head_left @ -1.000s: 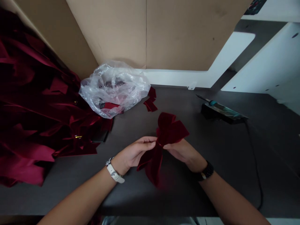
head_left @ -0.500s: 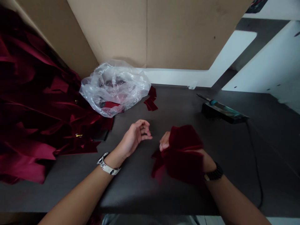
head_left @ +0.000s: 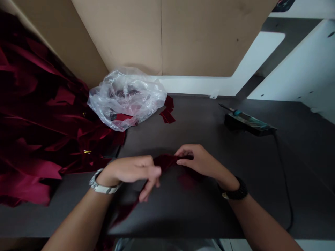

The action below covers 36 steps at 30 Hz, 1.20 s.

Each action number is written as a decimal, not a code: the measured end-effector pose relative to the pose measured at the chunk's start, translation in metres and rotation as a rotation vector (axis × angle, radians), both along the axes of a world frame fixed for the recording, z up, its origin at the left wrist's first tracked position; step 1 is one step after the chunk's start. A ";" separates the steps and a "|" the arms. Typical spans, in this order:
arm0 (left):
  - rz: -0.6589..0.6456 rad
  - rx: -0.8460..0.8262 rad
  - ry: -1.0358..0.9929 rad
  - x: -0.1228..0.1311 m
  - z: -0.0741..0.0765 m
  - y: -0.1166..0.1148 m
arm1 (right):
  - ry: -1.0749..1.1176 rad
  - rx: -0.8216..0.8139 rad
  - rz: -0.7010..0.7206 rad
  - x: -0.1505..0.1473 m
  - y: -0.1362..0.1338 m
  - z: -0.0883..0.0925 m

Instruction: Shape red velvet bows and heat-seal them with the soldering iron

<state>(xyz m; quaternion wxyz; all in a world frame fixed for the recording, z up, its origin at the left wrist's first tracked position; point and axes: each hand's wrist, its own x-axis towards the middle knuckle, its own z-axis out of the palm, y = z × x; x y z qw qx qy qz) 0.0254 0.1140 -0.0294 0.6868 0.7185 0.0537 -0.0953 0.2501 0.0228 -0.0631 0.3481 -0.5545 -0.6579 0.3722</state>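
A dark red velvet ribbon (head_left: 165,162) stretches between my hands above the dark table. My right hand (head_left: 200,160) pinches it at the folded middle between thumb and fingers. Part of the ribbon hangs blurred below that hand. Over the ribbon's left stretch, my left hand (head_left: 138,174) is closed with curled fingers, which hide part of it. A tail of the ribbon slants out below these fingers toward the table's front edge.
Dark red velvet bows (head_left: 52,122) are heaped at the left, some with gold-coloured bits. A clear plastic bag (head_left: 128,97) holds red pieces, and velvet scraps (head_left: 167,113) lie beside it. A soldering iron (head_left: 246,120) rests on a black stand at right, its cord running forward. Cardboard (head_left: 193,38) stands behind.
My left hand has turned over, moved down and closed on the ribbon. My right hand has swung its palm inward, and the ribbon that covered its wrist now stretches left between both hands.
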 end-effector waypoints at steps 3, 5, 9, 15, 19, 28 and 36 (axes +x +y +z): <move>0.145 0.352 0.012 0.001 0.002 0.000 | 0.080 -0.006 -0.108 0.004 0.001 -0.003; 0.568 0.548 -0.181 0.010 -0.001 -0.007 | 0.085 0.001 -0.111 0.003 0.001 -0.005; 0.863 0.678 -0.406 0.030 -0.011 -0.023 | 0.011 0.055 -0.085 -0.003 0.000 -0.004; 0.648 0.476 -0.217 0.036 -0.033 -0.024 | -0.061 0.096 -0.017 -0.009 0.000 -0.001; 0.571 0.139 -0.139 0.037 -0.041 -0.014 | -0.091 0.126 0.035 -0.008 0.000 0.003; 0.781 0.011 -0.147 0.040 -0.043 -0.015 | -0.119 0.264 0.082 -0.007 -0.001 0.007; 0.646 0.392 -0.222 0.035 -0.039 -0.015 | -0.107 0.201 0.078 -0.007 -0.002 0.005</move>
